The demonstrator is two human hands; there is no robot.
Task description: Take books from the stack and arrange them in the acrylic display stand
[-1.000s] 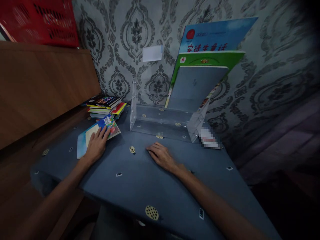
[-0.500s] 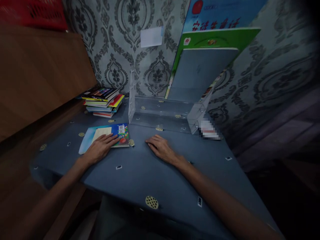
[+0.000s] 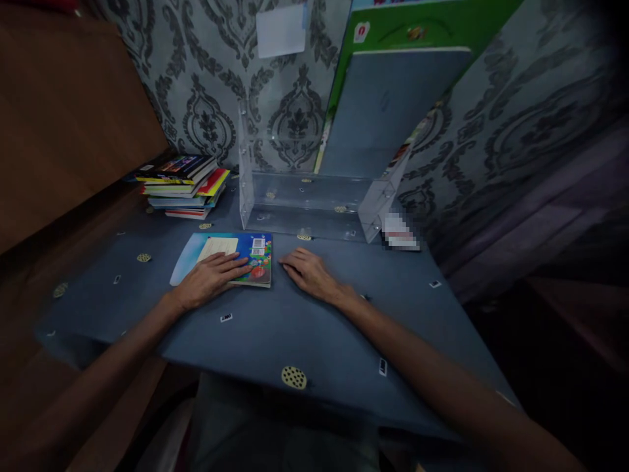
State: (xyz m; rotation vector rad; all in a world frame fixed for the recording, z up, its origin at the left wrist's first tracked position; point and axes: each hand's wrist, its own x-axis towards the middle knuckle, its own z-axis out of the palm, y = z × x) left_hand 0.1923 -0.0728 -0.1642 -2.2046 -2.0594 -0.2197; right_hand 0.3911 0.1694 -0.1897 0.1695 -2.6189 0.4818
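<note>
A blue softcover book (image 3: 263,263) with a pale text panel and barcodes lies closed on the cloth-covered table. My left hand (image 3: 212,278) rests palm down across its lower middle, fingers stretched out over the cover. Just right of the book, my right hand (image 3: 310,275) lies on the tablecloth with loosely bent fingers and nothing visible in it. A small gap separates its fingertips from the book. Behind both hands stands a clear acrylic rack (image 3: 307,223). Large thin books, one with a green cover (image 3: 442,26), lean at its back right.
A pile of books (image 3: 184,187) stands at the back left, near a brown wooden panel (image 3: 63,124). Right of the rack lies a small blurred-out item (image 3: 400,233). The dark blue tablecloth (image 3: 339,354) has pineapple prints. A white card (image 3: 281,31) is on the patterned wall.
My left hand and the book under it have slid right across the table, toward my right hand. The view has tilted down a little. My right hand looks nearly still on the cloth.
</note>
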